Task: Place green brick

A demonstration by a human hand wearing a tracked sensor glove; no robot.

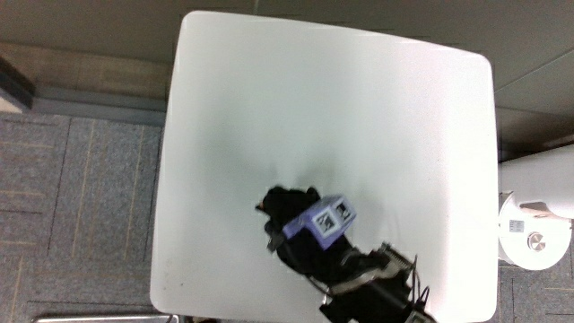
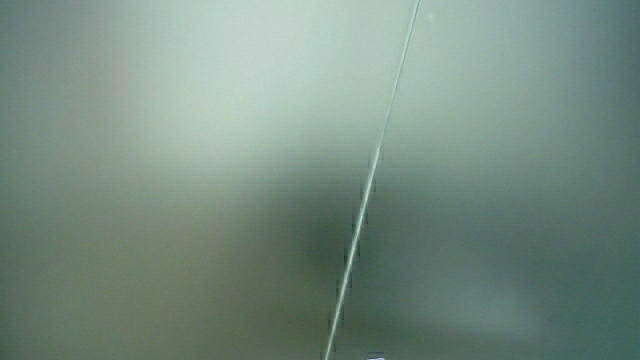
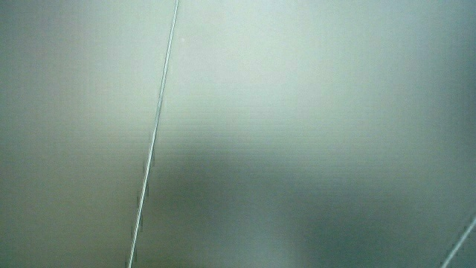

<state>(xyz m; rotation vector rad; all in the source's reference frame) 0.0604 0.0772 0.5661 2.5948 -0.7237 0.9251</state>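
Only the gloved hand (image 1: 300,229) over the white table (image 1: 359,117) near the person's edge, grip unclear, brick unseen, side views just pale wall

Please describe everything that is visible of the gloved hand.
The hand wears a black glove, with a small lilac cube bearing dark patterns on its back. It lies low over the white table, near the edge closest to the person. No green brick shows. Both side views show only a pale wall.
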